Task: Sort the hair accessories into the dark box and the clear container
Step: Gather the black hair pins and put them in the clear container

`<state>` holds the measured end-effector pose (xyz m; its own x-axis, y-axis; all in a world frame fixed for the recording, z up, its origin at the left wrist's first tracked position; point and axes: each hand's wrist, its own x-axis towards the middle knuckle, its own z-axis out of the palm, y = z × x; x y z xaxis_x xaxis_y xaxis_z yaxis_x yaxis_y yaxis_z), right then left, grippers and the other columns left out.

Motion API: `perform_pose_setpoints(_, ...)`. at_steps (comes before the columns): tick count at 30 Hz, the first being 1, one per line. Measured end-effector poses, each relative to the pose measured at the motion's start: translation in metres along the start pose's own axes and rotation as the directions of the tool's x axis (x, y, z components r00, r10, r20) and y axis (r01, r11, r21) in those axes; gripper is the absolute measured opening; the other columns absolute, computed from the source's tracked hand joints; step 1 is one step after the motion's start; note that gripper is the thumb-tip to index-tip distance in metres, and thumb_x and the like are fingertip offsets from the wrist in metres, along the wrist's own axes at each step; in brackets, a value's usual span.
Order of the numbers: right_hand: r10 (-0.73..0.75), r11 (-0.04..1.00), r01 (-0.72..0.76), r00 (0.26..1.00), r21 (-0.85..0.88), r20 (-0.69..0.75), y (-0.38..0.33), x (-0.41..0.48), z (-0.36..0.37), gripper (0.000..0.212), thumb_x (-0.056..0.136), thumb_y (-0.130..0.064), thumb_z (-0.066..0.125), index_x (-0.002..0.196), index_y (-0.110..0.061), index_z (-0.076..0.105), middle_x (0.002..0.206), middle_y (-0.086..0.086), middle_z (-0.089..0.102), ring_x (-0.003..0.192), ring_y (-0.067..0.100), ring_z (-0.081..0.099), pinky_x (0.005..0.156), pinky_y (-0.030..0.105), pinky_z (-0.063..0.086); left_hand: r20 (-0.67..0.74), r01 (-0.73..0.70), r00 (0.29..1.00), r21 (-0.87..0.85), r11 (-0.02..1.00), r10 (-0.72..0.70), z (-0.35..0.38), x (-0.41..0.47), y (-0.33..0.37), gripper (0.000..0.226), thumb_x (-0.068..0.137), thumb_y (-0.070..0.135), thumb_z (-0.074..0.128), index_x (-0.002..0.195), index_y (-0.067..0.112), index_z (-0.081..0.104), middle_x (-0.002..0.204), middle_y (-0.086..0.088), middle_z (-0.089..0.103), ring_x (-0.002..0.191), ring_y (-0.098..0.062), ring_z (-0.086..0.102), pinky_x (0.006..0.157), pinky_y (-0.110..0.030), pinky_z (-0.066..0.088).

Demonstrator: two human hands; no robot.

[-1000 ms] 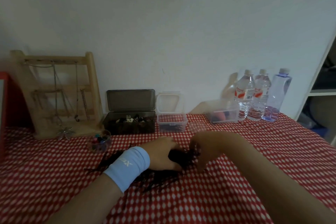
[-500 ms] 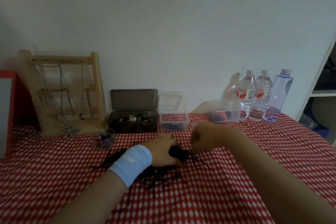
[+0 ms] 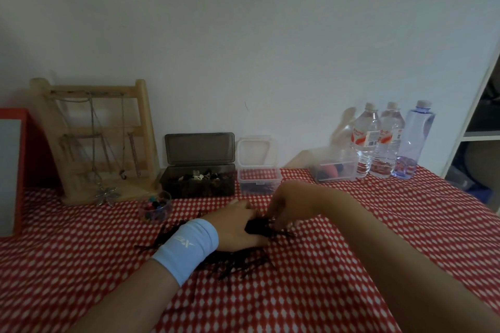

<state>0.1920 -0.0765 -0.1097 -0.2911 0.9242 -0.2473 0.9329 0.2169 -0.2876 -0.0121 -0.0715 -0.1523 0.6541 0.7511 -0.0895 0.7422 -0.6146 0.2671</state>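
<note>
Left hand (image 3: 238, 222): lies on the pile (image 3: 243, 261) of dark hair pieces, fingers curled round a black clump (image 3: 257, 226) at its fingertips; wristband (image 3: 186, 247) just behind it on the wrist.

Right hand (image 3: 286, 208): meets the left fingertip to fingertip, fingers bent down and pinching at the same clump; which single piece it has, I cannot tell, too dark and tangled.

The pile spreads under and behind my left palm on the cloth (image 3: 351, 224); thin strands stick out past both sides of the wrist.

Targets: dark box (image 3: 198, 184), lid up, beyond the left hand, already part filled; clear container (image 3: 258, 180), lid up, just beyond my right knuckles, dark pieces in its bottom. Small cup (image 3: 155, 207) of coloured bits sits ahead and to the left of the left hand, near the pile's edge.

Judgement: the step in hand is teasing one piece out of the tangle; most of the sort is not yet done.

Risks:
- the pieces look interlocked, so a pull with the right may drag several along and shed them on the way over;
- a hard tug could flick thin pins off the cloth;
- the clear container is close to my knuckles and looks light, so a careless lift could knock it;
- the dim light makes the dark pieces hard to tell apart, so one may land in the wrong box.
</note>
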Motion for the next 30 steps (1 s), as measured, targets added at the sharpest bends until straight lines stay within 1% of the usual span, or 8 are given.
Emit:
perform_pose_setpoints(3, 0.07, 0.997, -0.069, 0.996, 0.018, -0.048, 0.005, -0.004, 0.0, 0.024, 0.079, -0.046, 0.071, 0.1, -0.034, 0.074, 0.096, -0.009, 0.074, 0.082, 0.009, 0.069, 0.078, 0.026, 0.056, 0.107, 0.043, 0.993, 0.041, 0.998, -0.047, 0.001, -0.009, -0.004, 0.129, 0.052, 0.091, 0.058, 0.154, 0.03, 0.007, 0.16, 0.011, 0.012, 0.146, -0.018, 0.015, 0.116, -0.037, 0.02)
perform_pose_setpoints(5, 0.136, 0.985, -0.148, 0.983, -0.086, -0.125, 0.005, -0.004, 0.005, 0.04, 0.084, -0.044, 0.063, 0.118, -0.023, 0.068, 0.106, -0.001, 0.066, 0.095, 0.016, 0.062, 0.088, 0.03, 0.048, 0.121, 0.022, 0.992, 0.07, 0.997, -0.03, 0.005, -0.011, -0.001, 0.14, 0.047, 0.09, 0.063, 0.154, 0.031, -0.005, 0.162, 0.011, 0.003, 0.148, -0.018, 0.011, 0.117, -0.035, 0.016)
perform_pose_setpoints(10, 0.088, 0.993, -0.095, 0.992, -0.076, -0.096, -0.008, -0.001, 0.016, 0.025, 0.095, -0.022, 0.059, 0.117, -0.019, 0.071, 0.118, 0.002, 0.07, 0.102, 0.017, 0.063, 0.097, 0.031, 0.048, -0.032, -0.014, 0.999, -0.008, 1.0, 0.014, 0.005, -0.004, 0.002, 0.091, 0.066, 0.07, 0.069, 0.14, 0.029, 0.035, 0.139, 0.005, 0.043, 0.129, -0.019, 0.04, 0.106, -0.036, 0.039)
perform_pose_setpoints(15, 0.005, 0.984, 0.015, 0.994, 0.178, -0.113, -0.003, -0.016, 0.005, 0.029, 0.092, -0.016, 0.063, 0.119, -0.024, 0.071, 0.11, -0.006, 0.072, 0.095, 0.008, 0.068, 0.091, 0.03, 0.056, -0.09, -0.056, 0.994, -0.014, 0.998, 0.055, 0.01, 0.002, 0.0, 0.091, 0.064, 0.075, 0.064, 0.142, 0.041, 0.03, 0.141, 0.009, 0.042, 0.127, -0.013, 0.04, 0.106, -0.037, 0.039)
perform_pose_setpoints(21, 0.164, 0.985, -0.157, 0.981, -0.078, 0.1, 0.007, -0.016, 0.009, 0.047, 0.073, -0.039, 0.081, 0.117, -0.027, 0.068, 0.109, -0.004, 0.068, 0.094, 0.013, 0.067, 0.087, 0.033, 0.056, -0.047, -0.102, 0.994, -0.03, 0.994, 0.1, 0.012, 0.013, 0.006, 0.074, 0.067, 0.073, 0.065, 0.128, 0.033, 0.056, 0.125, 0.013, 0.05, 0.114, -0.011, 0.049, 0.094, -0.029, 0.043)
perform_pose_setpoints(25, 0.076, 0.992, -0.075, 0.997, -0.099, -0.001, -0.003, -0.007, 0.02, 0.033, 0.078, -0.028, 0.079, 0.111, -0.028, 0.072, 0.096, -0.008, 0.068, 0.089, 0.013, 0.065, 0.087, 0.031, 0.053, -0.126, -0.068, 0.99, 0.019, 0.998, 0.07, 0.002, 0.012, 0.005, 0.047, 0.072, 0.063, 0.069, 0.106, 0.031, 0.067, 0.104, 0.012, 0.055, 0.094, -0.011, 0.055, 0.084, -0.029, 0.049)
perform_pose_setpoints(27, 0.02, 0.995, -0.021, 1.0, -0.094, -0.018, -0.006, -0.008, 0.019, 0.029, 0.082, -0.025, 0.075, 0.111, -0.031, 0.074, 0.101, -0.008, 0.07, 0.092, 0.012, 0.063, 0.088, 0.029, 0.05, -0.124, -0.084, 0.989, -0.014, 0.996, 0.081, -0.001, 0.006, -0.002, 0.056, 0.07, 0.061, 0.072, 0.116, 0.031, 0.061, 0.113, 0.013, 0.056, 0.103, -0.011, 0.056, 0.092, -0.032, 0.05)
perform_pose_setpoints(30, 0.014, 0.997, -0.019, 0.998, -0.08, -0.064, -0.009, -0.009, 0.012, 0.03, 0.088, -0.026, 0.067, 0.117, -0.031, 0.071, 0.114, -0.006, 0.069, 0.1, 0.013, 0.062, 0.095, 0.032, 0.05, -0.056, -0.056, 0.997, -0.065, 0.996, 0.052, -0.005, -0.009, -0.017, 0.112, 0.059, 0.077, 0.069, 0.15, 0.034, 0.02, 0.146, 0.019, 0.026, 0.132, -0.005, 0.028, 0.113, -0.033, 0.029)
